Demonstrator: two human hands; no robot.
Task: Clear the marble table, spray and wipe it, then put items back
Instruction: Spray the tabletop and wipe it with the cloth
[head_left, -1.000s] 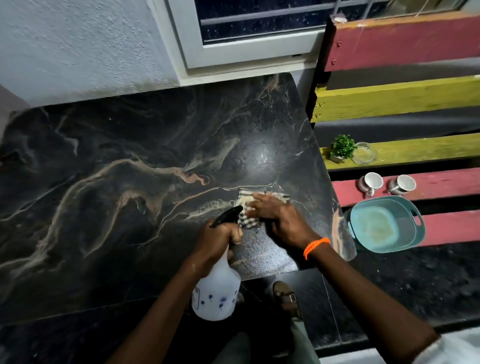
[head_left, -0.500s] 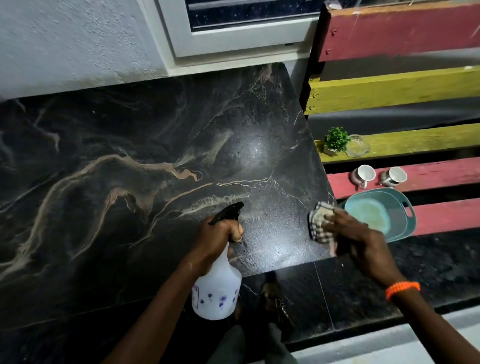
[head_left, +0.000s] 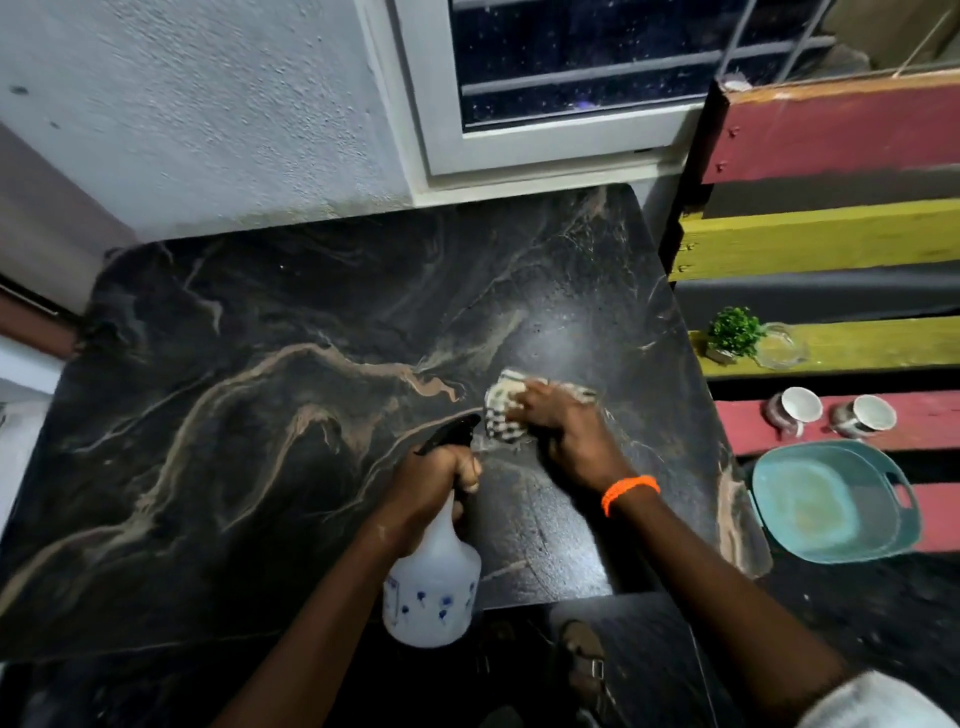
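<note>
The black marble table (head_left: 270, 426) with tan veins fills the middle of the view and bears nothing but the cloth. My left hand (head_left: 434, 480) grips the neck of a white spray bottle (head_left: 434, 582) with a black nozzle, held above the table's near edge. Just to its right, my right hand (head_left: 563, 434), with an orange band at the wrist, presses a checked cloth (head_left: 501, 408) onto the marble right of the table's centre, fingers curled over it. The surface around the cloth looks wet and speckled.
To the right stands a bench of red and yellow slats (head_left: 841, 239). On it sit a small green plant (head_left: 735, 332), a glass dish (head_left: 779, 345), two mugs (head_left: 795, 410) (head_left: 865, 415) and a teal tray (head_left: 831, 501). A wall and window lie behind the table.
My right hand has swept the cloth from the table's right edge back left toward the centre. The left hand with the spray bottle has stayed in place.
</note>
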